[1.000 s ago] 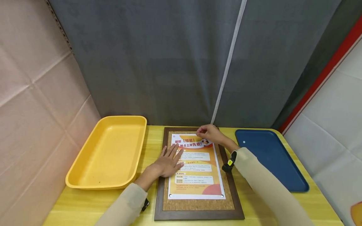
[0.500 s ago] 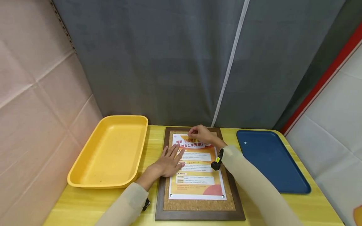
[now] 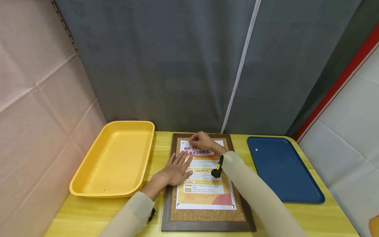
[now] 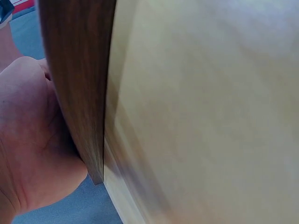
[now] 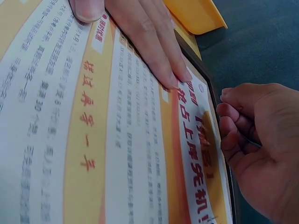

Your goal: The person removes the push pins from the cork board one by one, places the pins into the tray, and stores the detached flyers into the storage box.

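Observation:
A printed yellow and white poster point(image 3: 204, 199) lies on a cork board point(image 3: 207, 215) with a dark brown wooden frame point(image 3: 208, 226). Small round tacks sit at the poster's two lower corners, such as the right one point(image 3: 232, 206). My left hand point(image 3: 175, 171) rests with spread fingers on the poster's left side, its heel over the frame. Above the poster's heading is my right hand point(image 3: 201, 141), near the top left corner. In the right wrist view its fingers curl and the thumb tip meets the index finger; I cannot tell whether something small is pinched there.
A deep yellow tray point(image 3: 111, 158) stands left of the board. On the right lies a blue tray point(image 3: 284, 171) with one small white dot-like piece point(image 3: 256, 149) on it. A grey curtain point(image 3: 165, 65) hangs behind the yellow wood-grain table point(image 3: 266, 217).
My right hand has moved left along the top of the poster, from near its right corner toward the left one. The left hand has stayed in place.

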The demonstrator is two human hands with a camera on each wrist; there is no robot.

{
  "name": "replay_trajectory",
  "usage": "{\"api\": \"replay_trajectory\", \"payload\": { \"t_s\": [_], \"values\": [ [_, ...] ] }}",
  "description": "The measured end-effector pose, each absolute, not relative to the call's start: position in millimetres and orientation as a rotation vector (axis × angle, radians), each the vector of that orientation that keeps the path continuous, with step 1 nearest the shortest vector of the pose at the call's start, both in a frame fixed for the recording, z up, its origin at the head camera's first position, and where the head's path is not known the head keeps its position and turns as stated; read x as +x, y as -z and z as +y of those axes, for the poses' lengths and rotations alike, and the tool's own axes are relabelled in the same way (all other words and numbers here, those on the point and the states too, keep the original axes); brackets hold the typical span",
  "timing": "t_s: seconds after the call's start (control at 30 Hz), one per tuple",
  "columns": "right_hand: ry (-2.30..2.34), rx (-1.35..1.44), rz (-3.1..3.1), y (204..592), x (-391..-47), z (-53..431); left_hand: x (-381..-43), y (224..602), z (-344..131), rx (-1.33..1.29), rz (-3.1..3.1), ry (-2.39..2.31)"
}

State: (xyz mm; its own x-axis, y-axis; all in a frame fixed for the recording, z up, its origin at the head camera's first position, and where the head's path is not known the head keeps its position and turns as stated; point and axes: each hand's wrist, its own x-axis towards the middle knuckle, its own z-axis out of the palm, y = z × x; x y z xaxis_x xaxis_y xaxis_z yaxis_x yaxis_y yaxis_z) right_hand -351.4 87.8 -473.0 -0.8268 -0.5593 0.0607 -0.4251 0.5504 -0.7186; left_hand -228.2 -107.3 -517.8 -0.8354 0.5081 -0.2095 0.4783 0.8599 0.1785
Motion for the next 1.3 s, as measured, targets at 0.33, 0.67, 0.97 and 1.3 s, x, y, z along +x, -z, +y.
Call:
{"api": "replay_trajectory", "payload": {
  "t_s": [0.33, 0.67, 0.97, 1.3],
  "values": [
    [1.093, -0.825, 2.658, 479.9, -351.8, 74.4, -225.4, 517.0, -106.4, 0.763, 2.776, -0.185],
    [1.083, -0.795, 2.674, 487.2, -354.9, 68.7, -224.7, 515.4, -103.3, 0.765, 2.765, -0.197],
    [1.056, -0.759, 2.737, 486.5, -352.6, 58.1, -220.8, 507.4, -101.9, 0.772, 2.767, -0.175],
    [1.033, -0.712, 2.747, 484.1, -356.2, 51.1, -224.1, 510.1, -103.8, 0.772, 2.784, -0.148]
  ]
}}
